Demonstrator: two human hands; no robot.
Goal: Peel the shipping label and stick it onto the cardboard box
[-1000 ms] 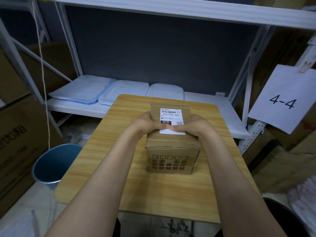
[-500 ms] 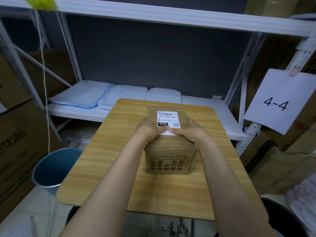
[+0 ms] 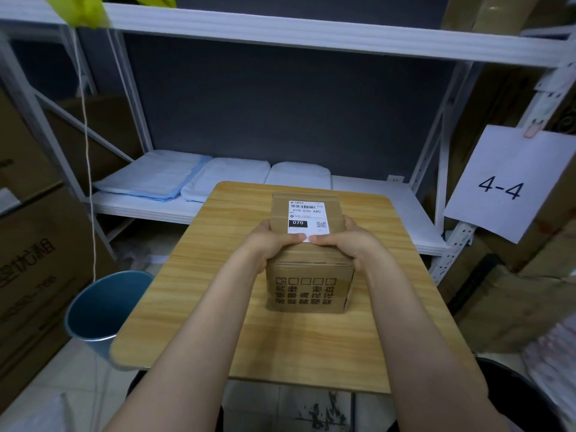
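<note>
A small brown cardboard box [image 3: 307, 291] with black printed characters on its near side stands in the middle of the wooden table [image 3: 218, 294]. A white shipping label [image 3: 307, 218] with a barcode and "070-070-A80" lies flat on the box's top. My left hand [image 3: 271, 244] clasps the box's left upper edge, its thumb pressing the label's near edge. My right hand [image 3: 346, 244] clasps the right upper edge, its thumb also on the label's near edge. The two thumbs nearly touch.
A blue bin [image 3: 99, 310] stands on the floor left of the table. Behind the table a white shelf [image 3: 374, 194] holds folded white and blue packets [image 3: 174, 179]. A paper sign "4-4" [image 3: 505, 185] hangs at right. Large cardboard boxes [image 3: 28, 260] stand at left.
Both thumbs have stayed on the label's near edge. The head camera has tilted up a little, so the box and hands sit lower in view.
</note>
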